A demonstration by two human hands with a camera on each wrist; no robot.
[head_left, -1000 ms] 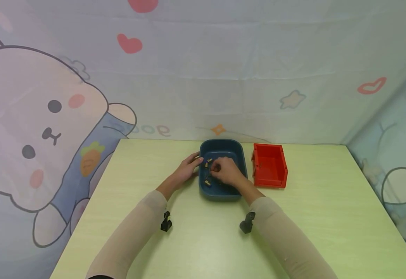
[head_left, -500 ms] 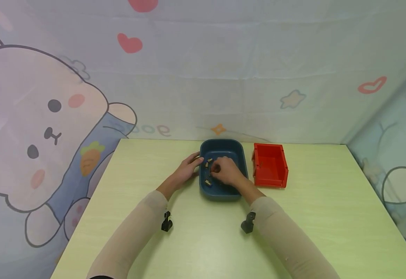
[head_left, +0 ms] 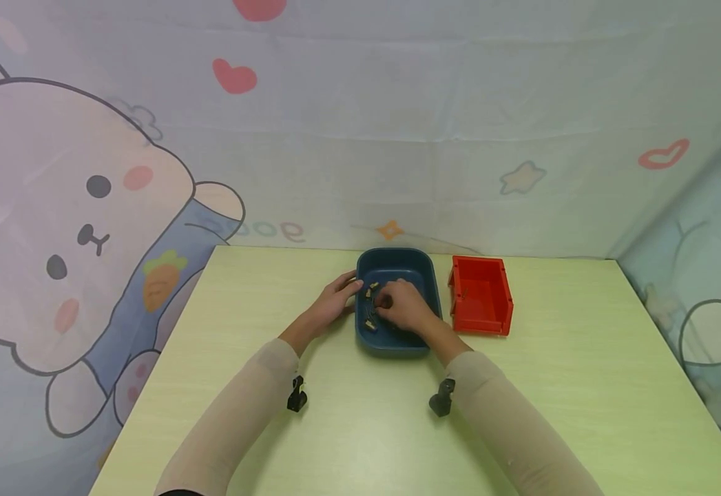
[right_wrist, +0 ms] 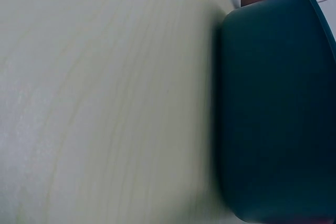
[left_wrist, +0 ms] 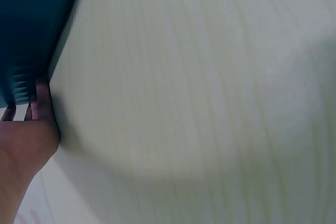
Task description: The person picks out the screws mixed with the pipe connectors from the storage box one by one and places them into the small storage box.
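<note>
- The yellowish pieces (head_left: 370, 325) lay in the blue bin (head_left: 397, 353) at the frame's centre, strung up and down along its left side.
- My right hand (head_left: 402, 304) reached in from the lower right, its fingertips just to the right of those pieces; so the pieces lay on my grip's left.
- That right grip had its fingers bent and drawn together, but I could not tell whether anything was pinched between them.
- The lowest piece slanted down toward the frame's right and was nearer my right hand; the upper two sat between both hands, too small for me to read their long axes surely.
- My left hand (head_left: 330, 302) held the bin's left wall, one digit over the rim, the others against the outside.
- The red bin (head_left: 481, 306) stood on the tabletop (head_left: 360, 427) right of centre, just beside the blue one, on my right hand's side.
</note>
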